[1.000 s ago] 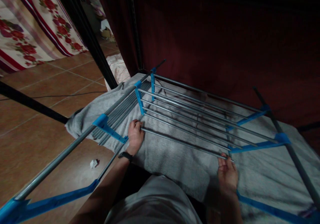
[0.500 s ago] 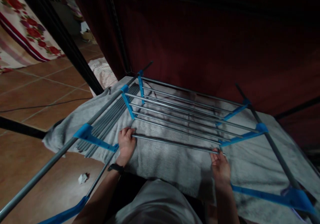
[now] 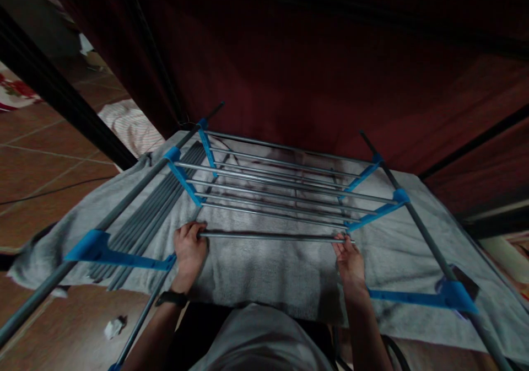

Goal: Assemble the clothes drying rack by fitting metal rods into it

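Note:
A loose grey metal rod (image 3: 268, 237) lies level between my two hands, above the grey blanket. Its left end is gripped by my left hand (image 3: 190, 249), fingers curled round it. At the other end, my right hand (image 3: 349, 261) pinches the rod between thumb and fingers. Just beyond stands a partly built rack with grey tubes and blue plastic brackets (image 3: 185, 181), several rods spanning it from side to side. An unfilled blue bracket (image 3: 124, 256) sits left of my left hand, and another blue bracket (image 3: 421, 299) lies right of my right wrist.
Several loose rods (image 3: 152, 216) lie in a bundle on the grey blanket (image 3: 273, 283) at the left. A dark phone-like object (image 3: 465, 283) rests by the right tube. Crumpled white paper (image 3: 113, 328) is on the tiled floor. A dark red curtain (image 3: 289, 73) hangs behind.
The view has swung to the right, so the rack appears further left. The rod looks more level in the picture, and both hands still hold its ends.

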A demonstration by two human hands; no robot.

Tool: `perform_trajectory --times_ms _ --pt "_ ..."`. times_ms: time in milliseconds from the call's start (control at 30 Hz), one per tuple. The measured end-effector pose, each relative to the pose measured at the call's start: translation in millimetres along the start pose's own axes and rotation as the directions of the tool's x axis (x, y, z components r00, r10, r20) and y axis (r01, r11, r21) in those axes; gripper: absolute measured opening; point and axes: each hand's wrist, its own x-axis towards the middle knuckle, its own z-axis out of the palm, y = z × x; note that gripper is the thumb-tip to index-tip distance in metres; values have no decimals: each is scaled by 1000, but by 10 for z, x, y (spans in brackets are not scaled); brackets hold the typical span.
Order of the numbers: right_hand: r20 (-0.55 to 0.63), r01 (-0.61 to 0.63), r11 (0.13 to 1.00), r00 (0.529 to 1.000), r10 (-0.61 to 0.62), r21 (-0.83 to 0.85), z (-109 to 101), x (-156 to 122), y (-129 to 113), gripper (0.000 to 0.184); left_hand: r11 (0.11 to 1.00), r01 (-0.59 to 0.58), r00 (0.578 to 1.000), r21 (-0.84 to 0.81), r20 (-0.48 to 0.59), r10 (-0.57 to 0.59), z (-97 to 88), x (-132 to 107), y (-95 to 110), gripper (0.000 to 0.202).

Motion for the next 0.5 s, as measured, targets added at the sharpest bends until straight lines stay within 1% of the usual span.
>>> perform_trajectory --times_ms 133,233,367,433,500 --pt "-25 11 1000 1000 -10 24 42 40 -6 28 993 22 999 -115 -23 -24 30 66 -28 28" --pt "-30 7 1000 1000 -6 19 46 58 24 27 976 78 994 -204 -54 -91 33 82 -23 26" --pt "-47 11 1000 999 -10 20 26 73 64 24 950 152 976 -271 -109 -187 14 57 -4 25" --pt "-62 14 1000 998 -13 21 14 78 68 24 924 208 962 -322 -103 -252 -4 48 7 25" --pt "-64 15 1000 998 -14 20 5 77 65 25 885 280 943 -373 -65 -325 -29 51 22 26"
